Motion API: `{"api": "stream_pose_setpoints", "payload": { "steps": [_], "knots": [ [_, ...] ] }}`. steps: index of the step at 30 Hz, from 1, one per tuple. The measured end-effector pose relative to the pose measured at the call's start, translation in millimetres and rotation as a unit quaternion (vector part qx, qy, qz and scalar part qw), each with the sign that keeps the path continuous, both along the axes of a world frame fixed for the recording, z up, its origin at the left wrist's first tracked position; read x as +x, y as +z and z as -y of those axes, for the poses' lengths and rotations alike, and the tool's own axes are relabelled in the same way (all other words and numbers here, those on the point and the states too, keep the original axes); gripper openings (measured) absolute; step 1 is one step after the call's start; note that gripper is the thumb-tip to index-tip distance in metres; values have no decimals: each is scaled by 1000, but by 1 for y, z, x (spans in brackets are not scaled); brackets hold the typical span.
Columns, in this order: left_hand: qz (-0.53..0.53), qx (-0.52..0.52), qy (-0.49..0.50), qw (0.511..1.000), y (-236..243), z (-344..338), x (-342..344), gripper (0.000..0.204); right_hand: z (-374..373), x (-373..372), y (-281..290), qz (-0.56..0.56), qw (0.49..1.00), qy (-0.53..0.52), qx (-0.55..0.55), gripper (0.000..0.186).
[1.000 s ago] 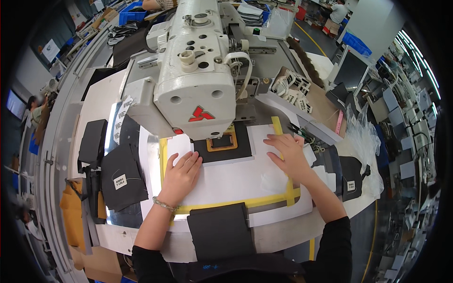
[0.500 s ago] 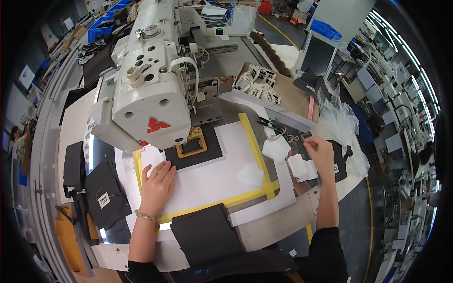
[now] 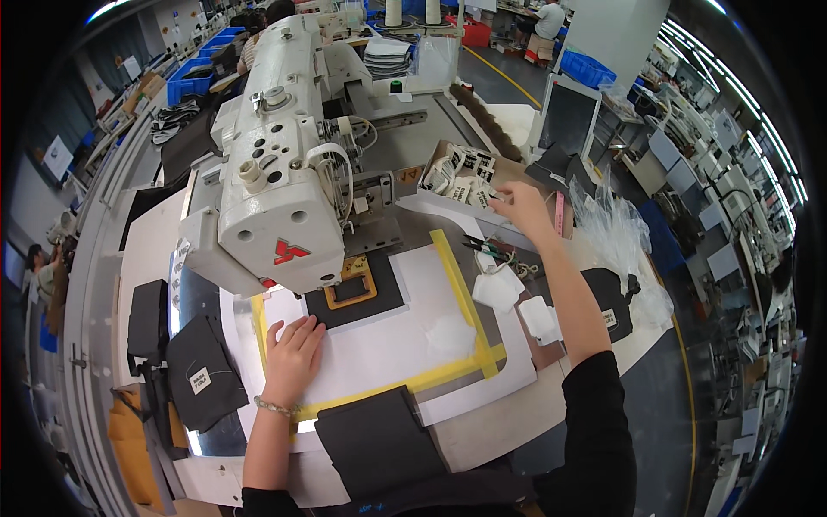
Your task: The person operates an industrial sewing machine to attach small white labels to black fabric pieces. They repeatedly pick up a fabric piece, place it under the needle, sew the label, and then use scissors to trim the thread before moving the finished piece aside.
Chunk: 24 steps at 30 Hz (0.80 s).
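Observation:
My left hand (image 3: 294, 351) lies open on the white sheet (image 3: 370, 360) edged with yellow tape, its fingertips beside a black fabric panel (image 3: 389, 293). An orange frame (image 3: 363, 284) sits on that panel beneath the white sewing machine head (image 3: 267, 224). My right hand (image 3: 517, 205) is at a cardboard box (image 3: 426, 194) of white printed labels (image 3: 469, 177), fingers bent and closed at the pile; what they hold is too small to make out. Scissors (image 3: 482, 246) and white pads (image 3: 498, 289) lie below that box.
Dark fabric pieces lie left (image 3: 202, 345) and in front (image 3: 379, 444). A clear plastic bag (image 3: 629, 233), pink tape strip (image 3: 559, 215) and screen (image 3: 564, 119) are at right. Blue bins (image 3: 191, 79), other machines and a seated person (image 3: 544, 21) are behind.
My right hand has left the taped sheet, lifted to the right, then moved up and back to the label box. My left hand remains on the sheet. The view has also shifted.

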<state>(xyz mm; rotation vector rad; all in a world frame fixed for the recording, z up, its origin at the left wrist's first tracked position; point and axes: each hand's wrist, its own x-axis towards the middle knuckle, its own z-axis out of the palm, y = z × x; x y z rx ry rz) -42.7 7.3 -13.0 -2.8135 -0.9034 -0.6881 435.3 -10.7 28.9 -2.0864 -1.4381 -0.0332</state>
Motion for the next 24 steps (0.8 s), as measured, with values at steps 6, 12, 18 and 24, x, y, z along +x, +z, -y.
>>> {"api": "stream_pose_setpoints", "payload": {
  "steps": [6,12,18,24],
  "knots": [
    [9,-8,0,1000,4,3,2,24,-25,-4,-9,-3,997,-19,-73,30],
    [-3,-3,1,1000,2,2,-1,28,-23,-16,-6,0,998,-48,-37,24],
    [2,6,-9,1000,2,2,2,26,-15,9,-8,-123,989,-11,82,16],
    [4,10,-27,1000,8,2,0,23,-7,-14,18,-149,970,20,193,9]
  ]
}}
